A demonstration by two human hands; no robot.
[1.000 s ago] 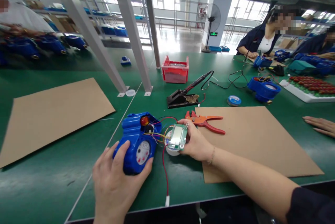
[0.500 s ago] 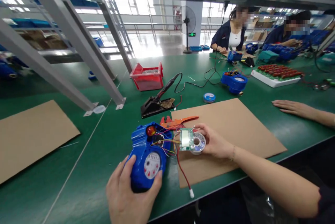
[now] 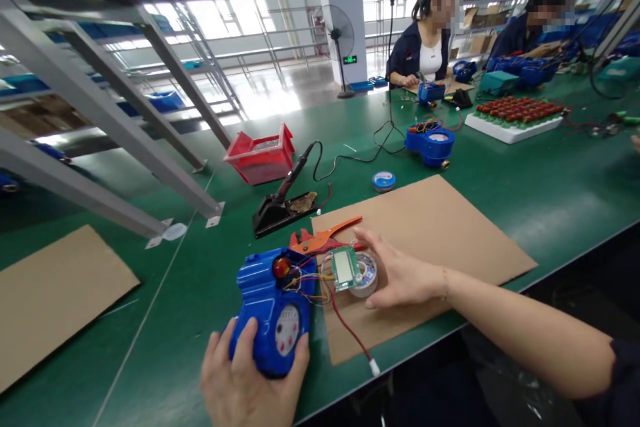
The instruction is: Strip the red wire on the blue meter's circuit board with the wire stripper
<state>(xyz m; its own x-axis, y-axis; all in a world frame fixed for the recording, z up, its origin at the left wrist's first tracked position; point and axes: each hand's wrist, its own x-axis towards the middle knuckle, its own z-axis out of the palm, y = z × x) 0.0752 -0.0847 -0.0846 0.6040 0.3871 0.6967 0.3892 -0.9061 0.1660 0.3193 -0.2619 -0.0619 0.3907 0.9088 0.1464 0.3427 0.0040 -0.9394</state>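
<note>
My left hand grips the lower end of a blue water meter, its round dial facing up. Coloured wires run from the meter's open compartment to a small green circuit board with a display. That board leans on a small spool on the cardboard sheet. Around the spool's right side my right hand is open, thumb and fingers apart. A red-and-black lead with a white connector hangs toward the table edge. Orange-handled wire strippers lie behind the meter.
Behind stand a soldering iron in its holder, a red bin, a blue round tin and another blue meter. A white tray holds red-topped parts. Metal posts rise at left; two co-workers sit across.
My right hand has loosened from the spool, and its fingers have spread. The spool and board now rest on the cardboard. The view has shifted, and a co-worker's hand at right has mostly left it.
</note>
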